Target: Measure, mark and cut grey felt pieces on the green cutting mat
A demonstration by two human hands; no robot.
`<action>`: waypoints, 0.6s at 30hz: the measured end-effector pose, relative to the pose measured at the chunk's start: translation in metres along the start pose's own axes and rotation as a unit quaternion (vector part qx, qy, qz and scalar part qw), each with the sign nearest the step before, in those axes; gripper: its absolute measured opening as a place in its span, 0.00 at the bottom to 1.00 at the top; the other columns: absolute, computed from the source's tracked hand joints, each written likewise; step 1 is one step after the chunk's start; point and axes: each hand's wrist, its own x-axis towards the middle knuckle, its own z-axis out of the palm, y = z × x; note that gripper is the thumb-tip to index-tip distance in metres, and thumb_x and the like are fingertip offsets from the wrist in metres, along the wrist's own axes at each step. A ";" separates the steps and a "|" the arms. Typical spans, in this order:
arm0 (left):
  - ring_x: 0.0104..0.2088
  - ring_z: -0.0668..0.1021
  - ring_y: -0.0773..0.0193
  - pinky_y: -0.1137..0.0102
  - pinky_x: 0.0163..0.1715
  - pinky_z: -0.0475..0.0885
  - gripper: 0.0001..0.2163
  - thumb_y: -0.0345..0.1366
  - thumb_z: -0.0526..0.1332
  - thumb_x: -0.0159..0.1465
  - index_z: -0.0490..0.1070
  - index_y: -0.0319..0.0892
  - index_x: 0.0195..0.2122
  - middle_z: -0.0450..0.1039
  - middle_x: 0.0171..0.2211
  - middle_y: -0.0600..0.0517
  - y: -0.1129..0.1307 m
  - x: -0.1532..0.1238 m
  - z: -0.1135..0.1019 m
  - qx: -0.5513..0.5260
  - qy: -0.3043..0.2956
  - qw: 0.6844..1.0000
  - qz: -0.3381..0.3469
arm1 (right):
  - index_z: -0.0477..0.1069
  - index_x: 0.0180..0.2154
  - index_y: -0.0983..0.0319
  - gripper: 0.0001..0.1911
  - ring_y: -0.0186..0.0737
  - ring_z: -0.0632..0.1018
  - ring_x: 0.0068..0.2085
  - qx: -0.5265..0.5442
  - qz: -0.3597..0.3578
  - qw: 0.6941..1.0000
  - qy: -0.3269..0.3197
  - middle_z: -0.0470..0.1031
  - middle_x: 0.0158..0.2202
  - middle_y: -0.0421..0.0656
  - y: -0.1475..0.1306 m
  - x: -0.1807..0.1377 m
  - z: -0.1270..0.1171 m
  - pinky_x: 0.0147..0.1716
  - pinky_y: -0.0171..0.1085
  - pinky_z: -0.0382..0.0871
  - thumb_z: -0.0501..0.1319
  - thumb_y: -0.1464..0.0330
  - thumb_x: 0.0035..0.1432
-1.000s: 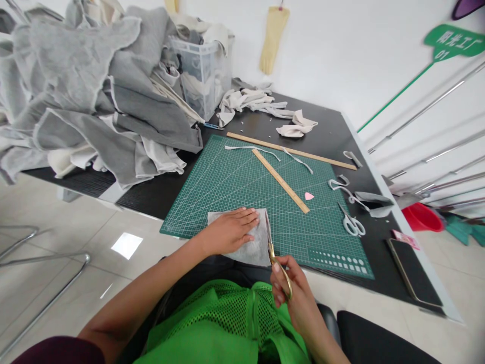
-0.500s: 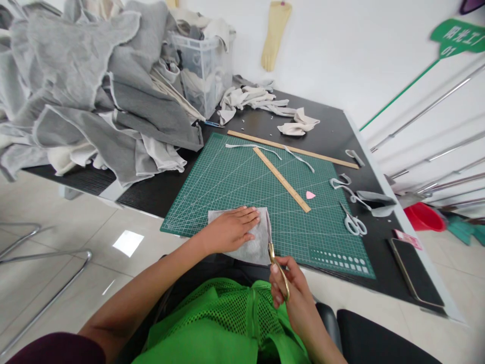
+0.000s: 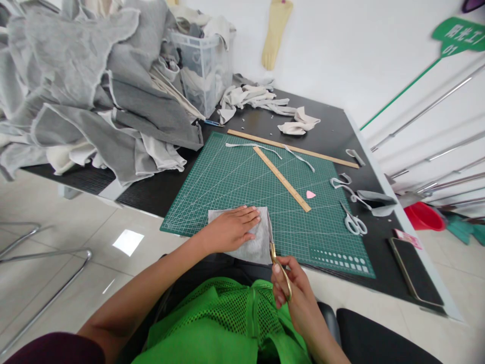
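Flat on a grey piece of fabric lies my left hand, fingers stretched out and pressing it down. The fabric rests over the near edge of the green cutting mat. My right hand grips the gold handles of a pair of scissors, whose blades sit along the fabric's right edge. A thin strip beside the blades stands slightly apart from the piece. Further off on the mat are a short wooden ruler, a pink chalk piece and narrow fabric strips.
A long wooden ruler crosses the mat's far side. White-handled scissors and a phone lie at right. Grey cloth is heaped at left beside a clear plastic bin. Scraps lie behind the mat.
My right hand and the scissors have shifted very slightly to the right. My left hand and the fabric stay where they were.
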 end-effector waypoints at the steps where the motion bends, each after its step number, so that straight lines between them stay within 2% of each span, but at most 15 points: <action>1: 0.71 0.56 0.58 0.60 0.70 0.49 0.24 0.45 0.49 0.74 0.59 0.38 0.67 0.55 0.69 0.46 0.000 0.000 0.000 -0.001 0.001 1.000 0.001 | 0.64 0.41 0.56 0.18 0.27 0.60 0.17 -0.001 -0.001 1.000 -0.002 0.60 0.21 0.30 0.001 0.000 -0.001 0.15 0.29 0.58 0.65 0.52 0.61; 18: 0.70 0.57 0.58 0.60 0.70 0.50 0.24 0.45 0.48 0.74 0.58 0.39 0.67 0.56 0.69 0.46 0.000 0.000 0.002 0.015 0.011 1.000 0.001 | 0.62 0.43 0.55 0.15 0.27 0.58 0.17 -0.011 -0.011 0.999 -0.031 0.58 0.21 0.29 0.005 0.001 -0.007 0.16 0.28 0.58 0.62 0.54 0.65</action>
